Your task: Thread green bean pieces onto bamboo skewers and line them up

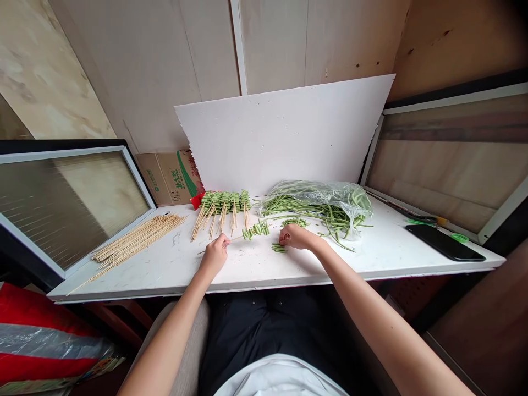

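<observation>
My left hand pinches the bare end of a bamboo skewer. Pieces of green bean are threaded crosswise along its far part, with the tip pointing right. My right hand is lowered to the table, its fingers curled together beside a small group of cut bean pieces; what they pinch is hidden. Just behind that hand lies a pile of cut beans. Finished bean skewers lie stacked at the back, their sticks facing me.
Loose bamboo skewers are spread at the left of the white table. Long beans lie in a clear plastic bag at the back right. A black phone rests on the right; a cardboard box stands back left.
</observation>
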`<state>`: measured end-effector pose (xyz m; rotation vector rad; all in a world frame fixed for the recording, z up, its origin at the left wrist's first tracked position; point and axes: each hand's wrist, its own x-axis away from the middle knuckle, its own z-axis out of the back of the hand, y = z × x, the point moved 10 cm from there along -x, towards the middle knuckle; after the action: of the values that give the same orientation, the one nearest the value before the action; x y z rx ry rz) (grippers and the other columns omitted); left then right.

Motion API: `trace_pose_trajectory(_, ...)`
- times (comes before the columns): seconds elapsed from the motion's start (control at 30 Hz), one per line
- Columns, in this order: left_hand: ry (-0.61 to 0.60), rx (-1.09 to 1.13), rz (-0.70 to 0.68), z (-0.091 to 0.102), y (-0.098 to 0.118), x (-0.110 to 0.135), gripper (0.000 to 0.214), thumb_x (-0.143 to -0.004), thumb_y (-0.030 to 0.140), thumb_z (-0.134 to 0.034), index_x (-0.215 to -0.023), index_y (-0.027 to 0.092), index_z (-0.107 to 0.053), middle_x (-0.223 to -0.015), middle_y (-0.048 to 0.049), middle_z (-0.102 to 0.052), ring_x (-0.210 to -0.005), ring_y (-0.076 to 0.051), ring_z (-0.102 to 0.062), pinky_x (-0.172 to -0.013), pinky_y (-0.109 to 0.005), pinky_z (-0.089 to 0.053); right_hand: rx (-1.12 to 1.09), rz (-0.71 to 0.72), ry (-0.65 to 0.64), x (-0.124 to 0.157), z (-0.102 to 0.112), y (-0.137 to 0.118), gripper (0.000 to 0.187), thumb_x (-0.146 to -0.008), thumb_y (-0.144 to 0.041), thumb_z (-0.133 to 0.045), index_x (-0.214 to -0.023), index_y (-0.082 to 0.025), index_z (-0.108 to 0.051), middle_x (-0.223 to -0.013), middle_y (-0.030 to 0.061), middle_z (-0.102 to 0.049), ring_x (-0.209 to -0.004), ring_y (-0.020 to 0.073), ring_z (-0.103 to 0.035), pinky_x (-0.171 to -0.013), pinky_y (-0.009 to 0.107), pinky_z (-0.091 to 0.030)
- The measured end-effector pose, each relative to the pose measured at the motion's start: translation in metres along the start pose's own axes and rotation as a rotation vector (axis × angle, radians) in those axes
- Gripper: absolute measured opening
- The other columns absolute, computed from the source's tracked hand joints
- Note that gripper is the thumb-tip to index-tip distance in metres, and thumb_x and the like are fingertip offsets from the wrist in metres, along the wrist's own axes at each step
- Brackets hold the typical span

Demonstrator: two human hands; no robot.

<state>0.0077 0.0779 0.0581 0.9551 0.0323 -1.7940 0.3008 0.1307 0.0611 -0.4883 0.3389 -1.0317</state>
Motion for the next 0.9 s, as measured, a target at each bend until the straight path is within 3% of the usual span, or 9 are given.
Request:
trace_pose_trajectory(0.1, 0.002, 0.012, -0.005, 0.0, 0.001, 0.0, 0.023, -0.089, 0.003, -0.046, -0.09, 0.024, -0.057, -0.088, -0.0046, -0.076, -0.086, -0.022, -0.075, -0.071, -0.027, -0.051, -0.084, 0.052, 0.063, -0.001, 0.006, 0.001, 0.016, -0.082, -0.036, -0.081, -0.09, -0.023, -0.081, -0.097, 0.0108, -0.079, -0.081, 0.0259, -0.07, -0.072, 0.033, -0.052)
trace_pose_trajectory(0.23, 0.002, 0.023, -0.007, 0.0, 0.001, -0.001, 0.022, -0.09, 0.005, -0.046, -0.09, 0.024, -0.057, -0.088, -0.0049, -0.076, -0.087, -0.022, -0.075, -0.071, -0.027, -0.051, -0.257, 0.097, 0.239, -0.004, 0.021, 0.01, 0.029, -0.087, -0.04, -0.075, -0.109, -0.021, -0.078, -0.101, 0.0123, -0.078, -0.085, 0.0254, -0.069, -0.076, 0.035, -0.052)
trace_pose_trajectory(0.3, 0.0, 0.02, -0.001, 0.0, 0.001, 0.0, 0.021, -0.091, 0.006, -0.046, -0.091, 0.024, -0.057, -0.088, -0.0054, -0.076, -0.087, -0.023, -0.075, -0.071, -0.028, -0.051, -0.35, 0.088, 0.281, -0.005, 0.023, 0.014, 0.031, -0.088, -0.046, -0.072, -0.105, -0.02, -0.078, -0.097, 0.0116, -0.078, -0.083, 0.0251, -0.069, -0.075, 0.035, -0.051)
trace_pose_trajectory(0.4, -0.001, 0.018, 0.006, 0.0, 0.001, 0.0, 0.02, -0.091, 0.006, -0.046, -0.091, 0.024, -0.057, -0.09, -0.006, -0.076, -0.087, -0.023, -0.075, -0.071, -0.029, -0.052, -0.562, 0.065, 0.25, -0.004, 0.017, 0.013, 0.035, -0.083, -0.052, -0.075, -0.093, -0.019, -0.076, -0.094, 0.0109, -0.077, -0.082, 0.0247, -0.07, -0.072, 0.035, -0.052)
trace_pose_trajectory(0.53, -0.001, 0.023, 0.006, 0.0, 0.002, 0.0, 0.021, -0.091, 0.006, -0.045, -0.091, 0.024, -0.057, -0.089, -0.0056, -0.076, -0.087, -0.023, -0.074, -0.071, -0.028, -0.051, -0.768, 0.122, 0.135, 0.001, 0.007, -0.007, 0.037, -0.084, -0.055, -0.076, -0.092, -0.019, -0.075, -0.101, 0.0116, -0.077, -0.091, 0.0244, -0.071, -0.08, 0.035, -0.055)
trace_pose_trajectory(0.67, -0.006, 0.01, 0.0, 0.0, 0.004, 0.0, 0.019, -0.093, 0.009, -0.045, -0.09, 0.024, -0.056, -0.088, -0.0058, -0.075, -0.086, -0.023, -0.074, -0.07, -0.029, -0.05, -0.818, 0.127, 0.165, 0.003, 0.009, -0.01, 0.044, -0.086, -0.061, -0.072, -0.092, -0.018, -0.077, -0.1, 0.0113, -0.076, -0.096, 0.0247, -0.07, -0.085, 0.035, -0.054)
trace_pose_trajectory(0.9, -0.029, 0.022, 0.015, 0.0, 0.005, -0.001, 0.021, -0.093, 0.008, -0.044, -0.09, 0.024, -0.057, -0.086, -0.0055, -0.074, -0.088, -0.023, -0.074, -0.07, -0.028, -0.049, -0.824, 0.125, 0.192, 0.003, 0.01, -0.009, 0.052, -0.081, -0.068, -0.074, -0.093, -0.018, -0.078, -0.095, 0.0106, -0.075, -0.091, 0.0241, -0.067, -0.08, 0.035, -0.052)
